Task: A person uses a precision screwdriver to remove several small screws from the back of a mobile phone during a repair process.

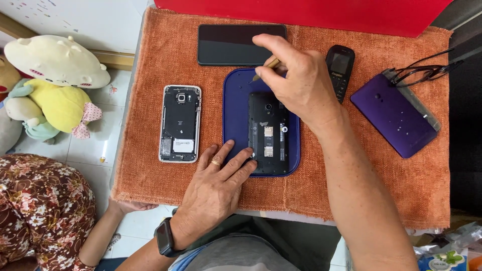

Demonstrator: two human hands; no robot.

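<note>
A black phone with its back cover off (268, 134) lies in a dark blue tray (235, 110) on an orange cloth (351, 165). My left hand (216, 185) presses its fingers on the phone's lower left edge and on the tray; it wears a ring and a black wrist watch. My right hand (296, 80) hovers over the phone's top end, pinching a thin tool with a wooden-coloured handle (266, 68), its tip pointing down at the tray near the phone's upper left corner.
Another opened phone with a silver frame (179, 123) lies left of the tray. A black smartphone (236, 45) lies behind it, a small keypad phone (339, 68) and a purple back cover (394, 115) with eyeglasses (427, 73) to the right. Another person's hand (131, 206) grips the table edge beside plush toys (50, 85).
</note>
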